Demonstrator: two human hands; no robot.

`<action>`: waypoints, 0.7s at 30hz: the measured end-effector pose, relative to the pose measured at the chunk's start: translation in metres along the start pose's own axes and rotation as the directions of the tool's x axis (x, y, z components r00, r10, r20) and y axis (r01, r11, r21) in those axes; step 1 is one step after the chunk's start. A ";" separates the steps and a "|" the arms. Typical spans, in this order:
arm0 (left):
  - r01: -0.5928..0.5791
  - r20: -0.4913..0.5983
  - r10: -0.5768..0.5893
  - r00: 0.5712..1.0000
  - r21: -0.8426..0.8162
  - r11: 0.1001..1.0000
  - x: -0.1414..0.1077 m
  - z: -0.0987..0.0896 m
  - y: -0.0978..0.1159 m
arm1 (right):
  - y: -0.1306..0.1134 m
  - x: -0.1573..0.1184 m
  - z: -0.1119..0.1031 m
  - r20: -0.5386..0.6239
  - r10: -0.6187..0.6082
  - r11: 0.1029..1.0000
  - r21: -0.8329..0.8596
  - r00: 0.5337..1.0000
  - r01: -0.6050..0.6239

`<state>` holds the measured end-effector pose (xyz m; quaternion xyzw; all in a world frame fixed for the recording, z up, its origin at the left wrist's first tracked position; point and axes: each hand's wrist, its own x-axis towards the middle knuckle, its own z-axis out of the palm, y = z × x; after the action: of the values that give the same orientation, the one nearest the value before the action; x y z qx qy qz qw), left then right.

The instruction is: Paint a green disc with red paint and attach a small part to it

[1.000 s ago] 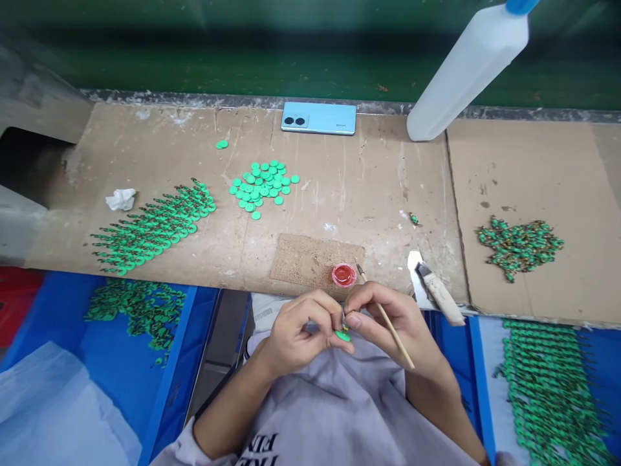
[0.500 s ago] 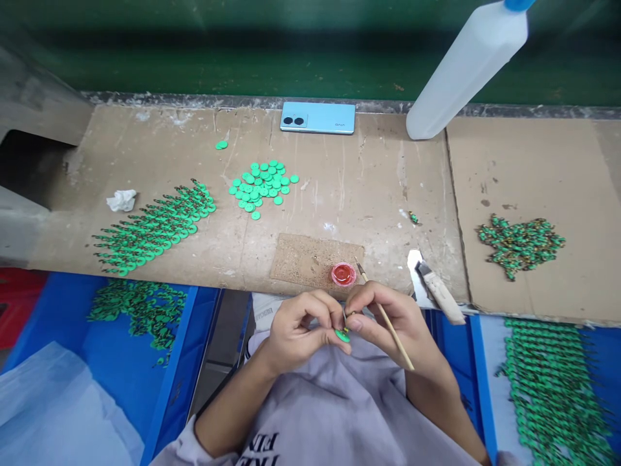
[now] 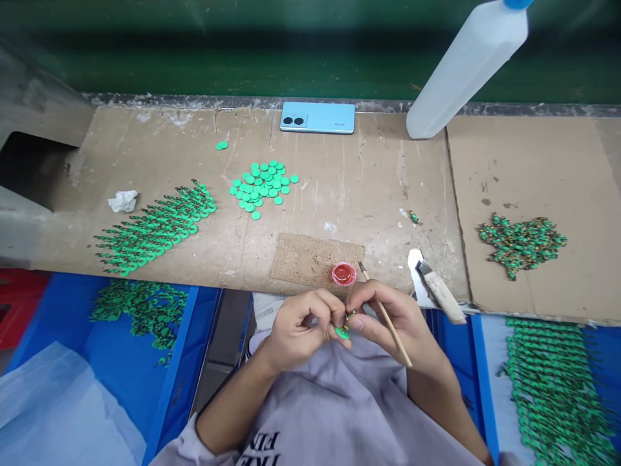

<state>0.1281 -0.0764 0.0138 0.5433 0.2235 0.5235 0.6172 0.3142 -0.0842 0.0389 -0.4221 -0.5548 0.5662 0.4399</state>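
- Key relation: green disc [image 3: 342, 332] sits in the gap between the two hands, in front of the shirt [image 3: 339, 395], just past the near edge of the worktop [image 3: 363, 188].
- Left hand [image 3: 298, 327]: closed, thumb and fingers pinching the disc; this hand is the nearer.
- Disc lies at its fingertips, on the side facing the right hand [image 3: 395, 320]; flat face tilted, exact angle unclear.
- Small dark-and-gold part [image 3: 348, 318] stands at the disc; right fingertips are at it, contact partly hidden.
- Right hand: closed, gripping the brush [image 3: 394, 330]. Long axis runs slantwise, bristles away from the body, handle end back toward it.
- Bristle end shows just right of the red paint cup [image 3: 344, 274]; height above the worktop cannot be judged.
- Edges: knife [image 3: 440, 292] lies right of the brush, overhanging the near edge.
- Open room: bare worktop beyond the cup, right of the loose discs [image 3: 262, 184].
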 end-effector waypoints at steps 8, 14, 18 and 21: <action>0.054 0.002 -0.054 0.999 -0.034 0.998 0.002 0.001 0.001 | 0.001 0.000 -0.001 -0.007 0.001 0.999 0.038 1.000 -0.001; 0.081 0.002 -0.081 0.997 -0.061 0.995 0.006 0.001 0.002 | 0.001 0.001 0.000 -0.007 0.012 0.997 0.071 1.000 -0.012; 0.091 0.006 -0.091 0.996 -0.067 0.994 0.003 0.001 0.001 | 0.001 0.002 -0.001 0.010 0.025 0.995 0.095 1.000 -0.026; 0.061 -0.003 -0.061 0.998 -0.045 0.997 0.001 0.000 0.001 | 0.004 0.000 0.000 0.003 0.030 0.994 0.109 1.000 -0.030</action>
<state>0.1285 -0.0753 0.0150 0.5210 0.2295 0.5104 0.6445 0.3140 -0.0840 0.0347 -0.4053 -0.5169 0.6025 0.4534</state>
